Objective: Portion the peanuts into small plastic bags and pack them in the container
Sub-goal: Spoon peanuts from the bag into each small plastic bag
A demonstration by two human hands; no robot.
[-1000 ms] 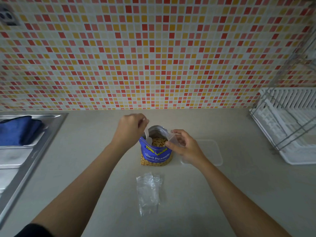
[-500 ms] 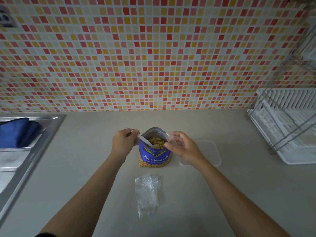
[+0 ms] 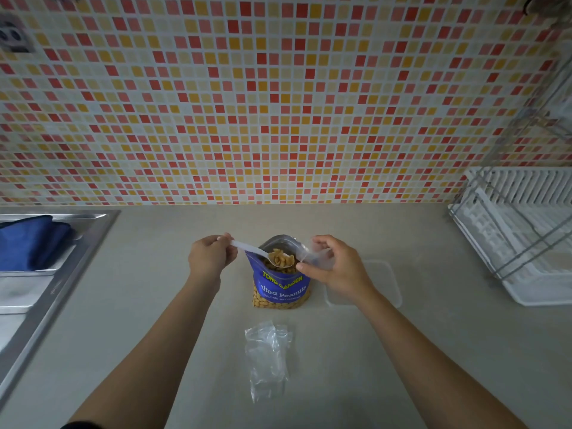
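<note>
Sink (image 3: 46,267) with blue cloth (image 3: 31,241) at tabletop (image 3: 154,305) left edge. Your left hand (image 3: 209,258) pinches a white spoon (image 3: 263,253) heaped with peanuts over the open peanut bag (image 3: 280,289), mid-tabletop. Your right hand (image 3: 332,266) pinches a small plastic bag (image 3: 315,253) open beside it. Spare bags (image 3: 267,357) near front edge; clear container (image 3: 382,283) right; dish rack (image 3: 520,236) at right edge.

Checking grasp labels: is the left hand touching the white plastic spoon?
Touching. The head view shows the left hand pinching the handle end of the white plastic spoon, its peanut-filled bowl raised over the open peanut bag.
</note>
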